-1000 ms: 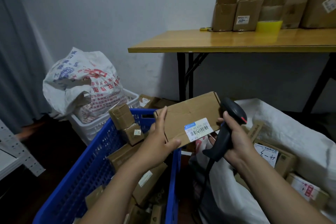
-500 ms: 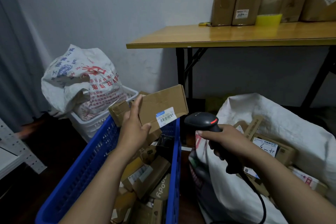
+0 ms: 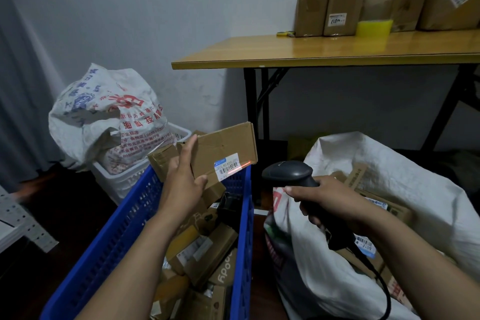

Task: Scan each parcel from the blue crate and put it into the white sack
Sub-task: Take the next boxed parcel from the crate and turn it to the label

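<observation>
Left hand (image 3: 184,184): grips a cardboard parcel (image 3: 224,149) above the blue crate (image 3: 124,226), thumb on its front.
Right hand (image 3: 330,203): fingers wrapped round a black scanner (image 3: 288,173) over the white sack (image 3: 405,177).
Label (image 3: 226,166): red scan line across it.

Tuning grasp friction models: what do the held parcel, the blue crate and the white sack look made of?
The held parcel looks like brown corrugated cardboard, matte, with a paper barcode label stuck on. The blue crate looks like rigid moulded plastic, slightly glossy, with slotted lattice walls. The white sack is probably woven polypropylene: it creases stiffly, but the weave is too fine to confirm.
</observation>
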